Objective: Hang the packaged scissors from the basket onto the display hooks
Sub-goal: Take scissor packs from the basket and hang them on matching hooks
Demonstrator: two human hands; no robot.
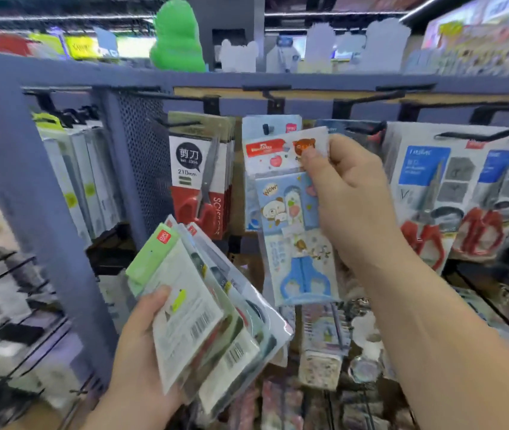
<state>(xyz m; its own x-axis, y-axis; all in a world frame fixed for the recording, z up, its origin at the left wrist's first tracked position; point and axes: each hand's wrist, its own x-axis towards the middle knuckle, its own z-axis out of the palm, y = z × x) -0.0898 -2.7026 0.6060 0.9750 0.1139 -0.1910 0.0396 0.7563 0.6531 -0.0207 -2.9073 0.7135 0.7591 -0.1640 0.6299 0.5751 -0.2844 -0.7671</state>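
My right hand [347, 200] pinches the top of a blue cartoon scissors pack [293, 231], holding it upright in front of the display. Just behind its upper edge hangs a matching blue pack on a black hook [267, 129]. My left hand [144, 336] grips a fanned stack of several scissors packs [203, 311], the front one green-topped with its barcoded back showing. The basket is out of view.
Red-handled scissors packs [202, 178] hang left of the blue ones, and more red-handled packs [451, 193] hang to the right. A perforated grey divider [141, 162] separates a left bay of hanging packs. A green toy [177, 38] stands on the top shelf. Small goods lie below.
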